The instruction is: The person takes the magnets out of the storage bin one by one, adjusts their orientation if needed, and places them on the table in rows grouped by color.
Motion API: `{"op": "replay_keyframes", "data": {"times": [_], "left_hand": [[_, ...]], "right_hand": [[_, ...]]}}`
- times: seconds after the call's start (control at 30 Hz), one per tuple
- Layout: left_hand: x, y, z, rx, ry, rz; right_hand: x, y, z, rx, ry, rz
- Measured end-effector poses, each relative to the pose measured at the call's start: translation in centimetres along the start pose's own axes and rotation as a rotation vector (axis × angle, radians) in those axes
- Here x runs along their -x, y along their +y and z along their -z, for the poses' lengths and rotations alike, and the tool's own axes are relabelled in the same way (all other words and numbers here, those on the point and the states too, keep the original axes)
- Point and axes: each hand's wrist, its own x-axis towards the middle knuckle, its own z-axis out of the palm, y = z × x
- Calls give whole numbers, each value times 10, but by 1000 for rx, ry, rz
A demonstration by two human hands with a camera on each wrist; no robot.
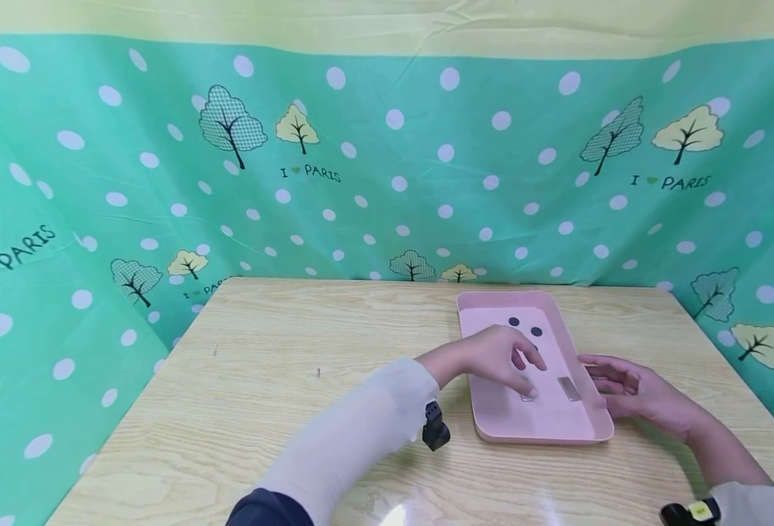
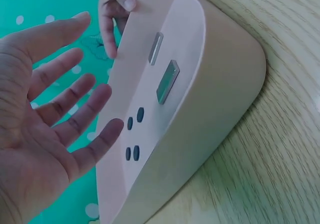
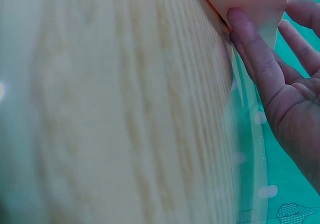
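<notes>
A pink rectangular tray (image 1: 574, 431) stands on the wooden table. Inside it lie several small dark discs (image 1: 536, 332) and two flat rectangular shiny pieces, one of them (image 1: 568, 389) near the right wall. The other piece (image 2: 168, 82) shows whole in the left wrist view and is partly covered by my left hand in the head view. My left hand (image 1: 498, 358) hovers over the tray with fingers spread, holding nothing. At the tray's right outer wall, my right hand (image 1: 646, 398) rests its fingertips and thumb against the side, fingers loosely bent.
The wooden table (image 1: 262, 351) spreads mostly to the left of the tray. A green dotted curtain (image 1: 373, 161) with printed trees hangs behind it and along both sides. Dark wrist devices (image 1: 435, 426) sit on both sleeves.
</notes>
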Motion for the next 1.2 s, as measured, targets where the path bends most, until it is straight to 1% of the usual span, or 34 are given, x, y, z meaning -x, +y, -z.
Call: {"op": "replay_keyframes", "data": {"times": [0.13, 0.27, 0.5, 0.57, 0.7, 0.83, 0.93, 1.1, 1.2], "left_hand": [[-6, 2, -3, 4, -57, 36], [-12, 3, -4, -4, -82, 69], [-22, 1, -6, -7, -64, 83], [-24, -1, -7, -3, -62, 96], [-30, -5, -10, 52, -61, 114], [-36, -10, -11, 142, -62, 139], [-39, -14, -13, 178, -60, 160], [-42, -20, -16, 176, -46, 184], [-43, -24, -18, 172, -45, 182]], "right_hand": [[1, 0, 0, -3, -1, 6], [2, -1, 0, -8, 2, 0], [2, -4, -1, -4, 1, 1], [3, -5, -1, -5, 1, 2], [3, -5, 0, -7, 1, 1], [3, -4, 1, -7, 0, -3], [2, -3, 1, -5, 2, -4], [1, -2, 0, 1, 12, -16], [1, -1, -1, 7, 20, -28]]}}
